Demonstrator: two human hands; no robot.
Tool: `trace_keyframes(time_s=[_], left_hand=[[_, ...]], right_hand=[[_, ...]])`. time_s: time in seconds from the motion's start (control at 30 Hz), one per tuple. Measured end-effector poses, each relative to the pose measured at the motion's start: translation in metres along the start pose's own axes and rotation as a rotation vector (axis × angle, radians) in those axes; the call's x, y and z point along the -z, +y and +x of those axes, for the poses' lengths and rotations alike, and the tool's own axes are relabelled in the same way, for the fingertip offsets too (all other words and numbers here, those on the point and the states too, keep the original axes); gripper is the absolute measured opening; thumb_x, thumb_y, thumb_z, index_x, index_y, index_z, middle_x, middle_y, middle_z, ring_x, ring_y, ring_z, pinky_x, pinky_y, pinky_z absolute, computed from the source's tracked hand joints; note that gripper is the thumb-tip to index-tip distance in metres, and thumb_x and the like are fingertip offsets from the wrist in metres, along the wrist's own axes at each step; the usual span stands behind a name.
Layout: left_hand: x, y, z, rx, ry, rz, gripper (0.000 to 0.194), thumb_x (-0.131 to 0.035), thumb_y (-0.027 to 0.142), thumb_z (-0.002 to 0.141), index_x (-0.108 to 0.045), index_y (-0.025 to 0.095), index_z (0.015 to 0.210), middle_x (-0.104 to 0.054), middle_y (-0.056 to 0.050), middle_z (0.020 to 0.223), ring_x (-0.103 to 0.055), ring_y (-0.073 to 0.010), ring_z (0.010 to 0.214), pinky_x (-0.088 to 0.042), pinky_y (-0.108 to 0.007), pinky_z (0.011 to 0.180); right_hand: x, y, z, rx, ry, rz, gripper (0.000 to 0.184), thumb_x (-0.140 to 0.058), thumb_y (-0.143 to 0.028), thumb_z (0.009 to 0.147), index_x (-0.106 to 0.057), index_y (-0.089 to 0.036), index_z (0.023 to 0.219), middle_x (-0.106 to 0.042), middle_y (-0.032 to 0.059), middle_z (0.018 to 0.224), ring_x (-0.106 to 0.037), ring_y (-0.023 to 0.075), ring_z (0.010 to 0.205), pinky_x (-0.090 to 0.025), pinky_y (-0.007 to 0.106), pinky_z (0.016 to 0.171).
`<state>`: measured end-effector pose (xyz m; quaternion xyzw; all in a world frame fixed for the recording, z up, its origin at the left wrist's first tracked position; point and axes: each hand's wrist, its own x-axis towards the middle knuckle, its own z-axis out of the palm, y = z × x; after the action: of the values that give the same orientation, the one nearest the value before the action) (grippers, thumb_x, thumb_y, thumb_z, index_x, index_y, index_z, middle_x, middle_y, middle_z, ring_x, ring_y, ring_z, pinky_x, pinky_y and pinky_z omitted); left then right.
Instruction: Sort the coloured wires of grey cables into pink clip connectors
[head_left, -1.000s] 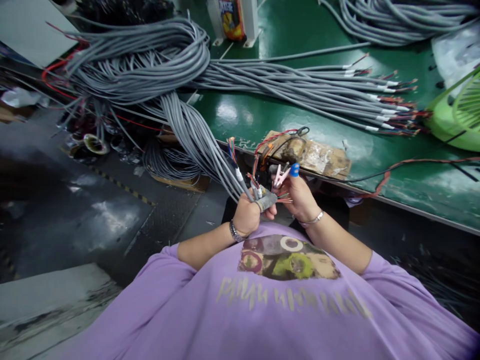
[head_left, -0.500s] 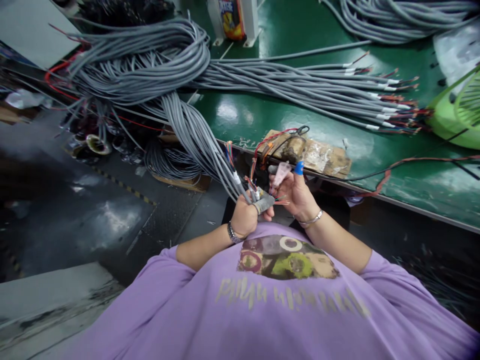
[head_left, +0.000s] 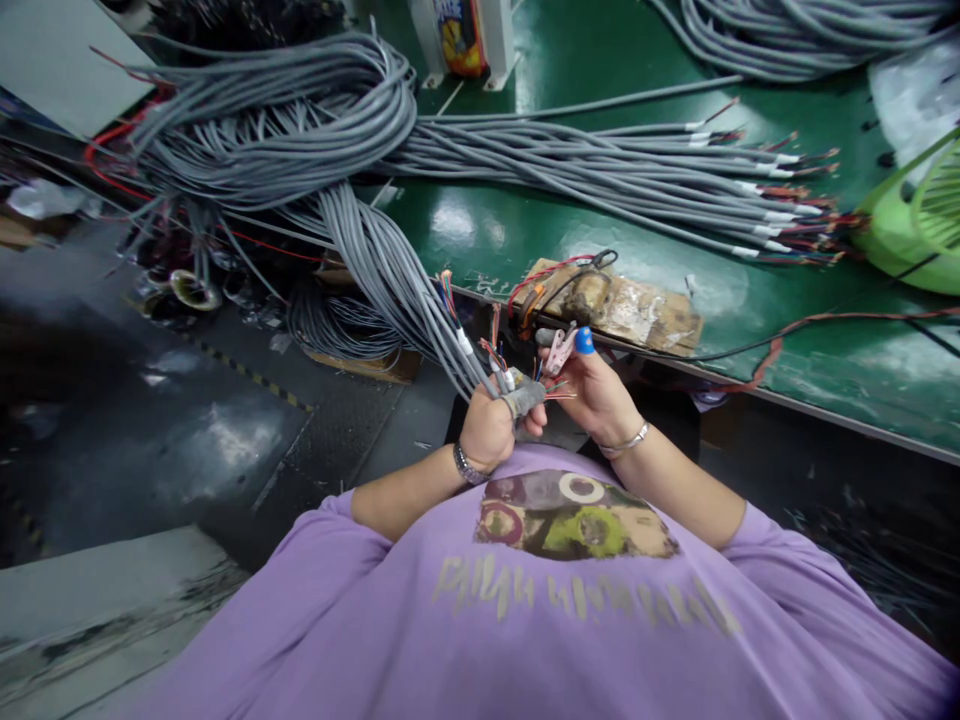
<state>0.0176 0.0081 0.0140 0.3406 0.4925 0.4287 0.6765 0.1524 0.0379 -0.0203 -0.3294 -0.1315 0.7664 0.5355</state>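
Holding the grey cables (head_left: pixel 409 280) in my left grip (head_left: pixel 486 430), closed round them near their ends, just off the near edge of the counter (head_left: pixel 480 220). Long axis slants from the coil (head_left: pixel 300 155) down-right to me; coloured wires (head_left: pixel 559 395) poke out of that grip, pointing right. Right grip (head_left: pixel 606 402) pinches a pink clip (head_left: pixel 559 352) beside them. Step in hand looks like working the wires with the clip; next move calls for a steady left hold, wires fanned apart. Beyond: tan board (head_left: pixel 664 320) on the counter.
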Motion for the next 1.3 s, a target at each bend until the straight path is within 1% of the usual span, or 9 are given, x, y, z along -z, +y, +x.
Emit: trace_keyframes(time_s=[0.2, 0.33, 0.5, 0.67, 0.87, 0.97, 1.03, 1.13, 1.3], left_hand=[[0.002, -0.004, 0.003, 0.022, 0.007, 0.035, 0.03, -0.075, 0.039, 0.062, -0.057, 0.015, 0.062, -0.061, 0.001, 0.049, -0.051, -0.0085, 0.036, -0.04, -0.019, 0.037], [0.004, -0.007, 0.004, 0.026, -0.005, 0.051, 0.027, -0.074, 0.036, 0.063, -0.057, 0.016, 0.062, -0.061, 0.0, 0.049, -0.051, -0.0089, 0.036, -0.04, -0.019, 0.037], [0.006, -0.006, 0.0, 0.028, -0.015, 0.035, 0.027, -0.075, 0.036, 0.063, -0.057, 0.016, 0.063, -0.06, 0.001, 0.048, -0.052, -0.0091, 0.037, -0.042, -0.02, 0.038], [0.009, -0.005, -0.008, -0.003, 0.027, 0.016, 0.028, -0.075, 0.038, 0.062, -0.057, 0.016, 0.066, -0.06, 0.002, 0.049, -0.051, -0.0091, 0.037, -0.042, -0.02, 0.038], [0.005, -0.004, -0.005, -0.035, 0.056, 0.012, 0.029, -0.074, 0.04, 0.062, -0.058, 0.016, 0.064, -0.06, 0.002, 0.05, -0.051, -0.0082, 0.037, -0.041, -0.019, 0.038], [0.002, -0.006, -0.002, -0.042, 0.052, 0.002, 0.029, -0.073, 0.04, 0.063, -0.058, 0.016, 0.064, -0.061, 0.001, 0.05, -0.051, -0.0083, 0.037, -0.041, -0.019, 0.038], [0.001, -0.007, 0.0, -0.045, 0.05, -0.003, 0.028, -0.073, 0.039, 0.064, -0.058, 0.016, 0.065, -0.061, 0.002, 0.05, -0.051, -0.0084, 0.037, -0.042, -0.02, 0.038], [0.0, -0.007, 0.002, -0.05, 0.057, -0.012, 0.026, -0.072, 0.038, 0.066, -0.058, 0.017, 0.067, -0.062, 0.002, 0.05, -0.051, -0.0084, 0.037, -0.041, -0.019, 0.038], [0.0, -0.007, 0.003, -0.051, 0.052, -0.027, 0.025, -0.072, 0.037, 0.067, -0.059, 0.016, 0.066, -0.062, 0.001, 0.05, -0.051, -0.0082, 0.036, -0.04, -0.019, 0.038]], right_hand=[[-0.003, -0.002, 0.001, -0.005, 0.017, -0.001, 0.039, -0.074, -0.059, 0.075, -0.068, -0.021, 0.08, -0.071, -0.0007, 0.076, -0.055, 0.0107, 0.056, -0.047, 0.026, 0.056], [-0.004, -0.002, 0.001, -0.022, 0.02, 0.005, 0.037, -0.074, -0.058, 0.075, -0.068, -0.022, 0.082, -0.07, -0.0008, 0.075, -0.055, 0.0118, 0.058, -0.046, 0.028, 0.056], [-0.002, -0.001, 0.0, -0.012, 0.005, 0.046, 0.046, -0.07, -0.068, 0.073, -0.065, -0.023, 0.078, -0.071, -0.0009, 0.078, -0.057, 0.0118, 0.062, -0.045, 0.026, 0.056], [0.001, -0.002, -0.001, -0.021, -0.025, -0.036, 0.053, -0.062, -0.075, 0.074, -0.065, -0.023, 0.081, -0.07, 0.0003, 0.077, -0.054, 0.0118, 0.06, -0.044, 0.026, 0.056], [-0.002, -0.003, -0.006, 0.049, -0.023, -0.083, 0.033, -0.075, -0.053, 0.074, -0.066, -0.021, 0.08, -0.067, -0.0008, 0.074, -0.051, 0.0107, 0.059, -0.043, 0.026, 0.058], [-0.002, -0.002, -0.005, 0.068, -0.023, -0.071, 0.039, -0.074, -0.059, 0.073, -0.066, -0.021, 0.08, -0.068, -0.0002, 0.075, -0.051, 0.0108, 0.059, -0.044, 0.026, 0.057], [-0.001, -0.002, -0.004, 0.081, -0.017, -0.062, 0.042, -0.075, -0.062, 0.071, -0.065, -0.021, 0.079, -0.065, -0.0016, 0.071, -0.051, 0.0103, 0.058, -0.044, 0.025, 0.055], [0.0, -0.002, -0.001, 0.085, -0.009, -0.059, 0.041, -0.078, -0.059, 0.07, -0.065, -0.021, 0.078, -0.062, -0.0032, 0.066, -0.053, 0.0104, 0.059, -0.044, 0.025, 0.056], [0.0, -0.004, -0.001, 0.079, 0.007, -0.052, 0.036, -0.079, -0.053, 0.072, -0.071, -0.02, 0.083, -0.068, -0.001, 0.073, -0.058, 0.0124, 0.066, -0.047, 0.028, 0.062]])
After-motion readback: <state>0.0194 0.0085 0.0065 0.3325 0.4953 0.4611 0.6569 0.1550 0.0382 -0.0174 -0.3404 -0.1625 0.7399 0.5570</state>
